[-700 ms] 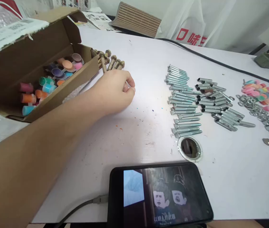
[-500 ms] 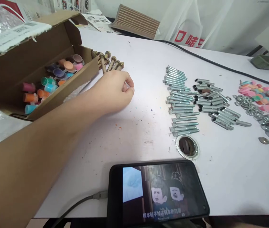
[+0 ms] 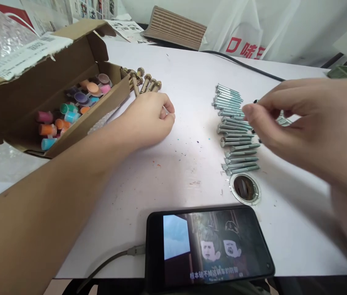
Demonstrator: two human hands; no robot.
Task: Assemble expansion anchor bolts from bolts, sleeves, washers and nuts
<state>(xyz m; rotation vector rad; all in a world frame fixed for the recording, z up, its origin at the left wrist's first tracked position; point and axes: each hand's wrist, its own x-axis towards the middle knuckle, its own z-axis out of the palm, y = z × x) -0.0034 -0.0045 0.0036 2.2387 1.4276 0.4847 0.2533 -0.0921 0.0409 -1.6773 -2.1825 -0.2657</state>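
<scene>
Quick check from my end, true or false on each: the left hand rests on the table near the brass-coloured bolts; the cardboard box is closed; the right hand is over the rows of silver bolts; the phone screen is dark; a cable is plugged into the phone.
1. The left hand rests on the white table near the brass-coloured bolts. True.
2. The cardboard box is closed. False: its flap is up and coloured caps show inside.
3. The right hand is over the rows of silver bolts. True: its fingertips hover above them.
4. The phone screen is dark. False: it shows a video with subtitles.
5. A cable is plugged into the phone. True, at its left end.
</scene>
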